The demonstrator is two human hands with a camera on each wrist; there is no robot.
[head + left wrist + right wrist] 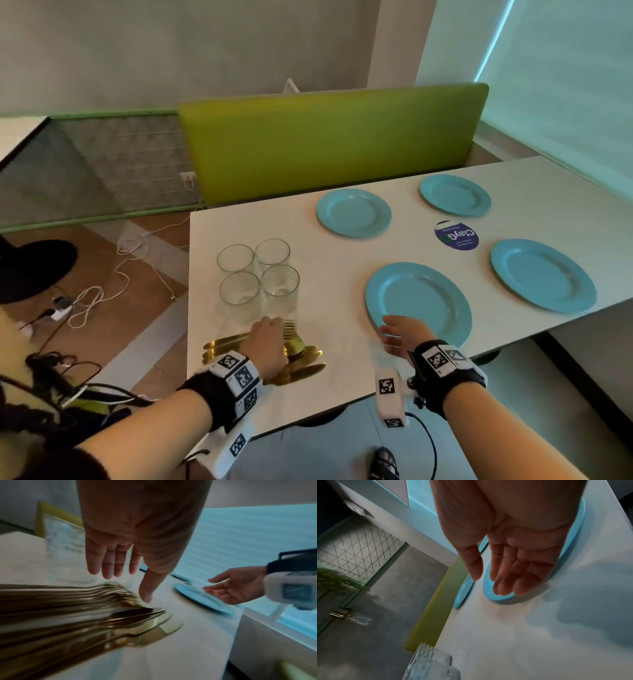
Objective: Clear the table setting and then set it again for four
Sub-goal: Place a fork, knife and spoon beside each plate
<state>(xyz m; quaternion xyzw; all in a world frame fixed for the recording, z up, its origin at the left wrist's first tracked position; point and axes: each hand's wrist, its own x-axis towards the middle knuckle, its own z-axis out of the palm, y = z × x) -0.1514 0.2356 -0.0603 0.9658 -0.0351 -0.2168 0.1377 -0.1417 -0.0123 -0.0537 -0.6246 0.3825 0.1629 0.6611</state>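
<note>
Left hand, fingers spread and gripping nothing, over the gold cutlery — a careless grab may scatter pieces or knock the near glasses; right hand equally slack.

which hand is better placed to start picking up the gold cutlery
Left. The left hand hovers open right over the gold cutlery, fingers pointing down at it. The right hand is off by the nearest blue plate.

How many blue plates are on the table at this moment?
4: near plate by the right hand, one at the right edge, two on the far side, left and right. None looks hidden.
</note>
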